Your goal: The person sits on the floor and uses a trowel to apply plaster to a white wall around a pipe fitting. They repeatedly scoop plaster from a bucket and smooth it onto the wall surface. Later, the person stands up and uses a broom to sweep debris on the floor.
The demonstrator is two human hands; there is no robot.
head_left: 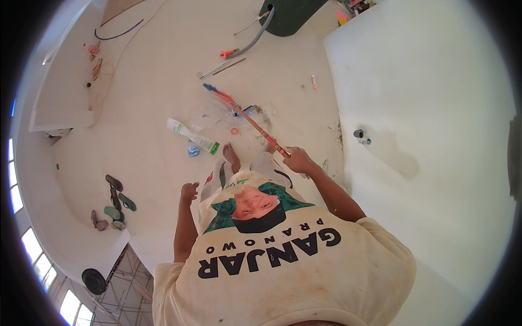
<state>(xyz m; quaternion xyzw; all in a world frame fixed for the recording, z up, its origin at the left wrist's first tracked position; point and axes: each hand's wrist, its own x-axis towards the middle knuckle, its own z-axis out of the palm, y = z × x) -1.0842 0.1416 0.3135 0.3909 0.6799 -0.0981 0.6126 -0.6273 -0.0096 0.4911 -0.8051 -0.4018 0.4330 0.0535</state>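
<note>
My right hand is wrapped round the upper end of a broom's long red patterned handle. The handle slants away to the far left, and its blue and red brush head lies at the floor. Loose litter is gathered beside the handle: a clear plastic piece, blue bits and a small red ring. My left hand hangs by my left thigh with its fingers curled in, and nothing shows in it. Ahead of it lie a flattened white and green bag and a crumpled blue wrapper.
Several sandals lie on the floor at left. A grey hose with an orange end runs from a dark green container at the far side. A white wall with a dark pipe stub stands at right.
</note>
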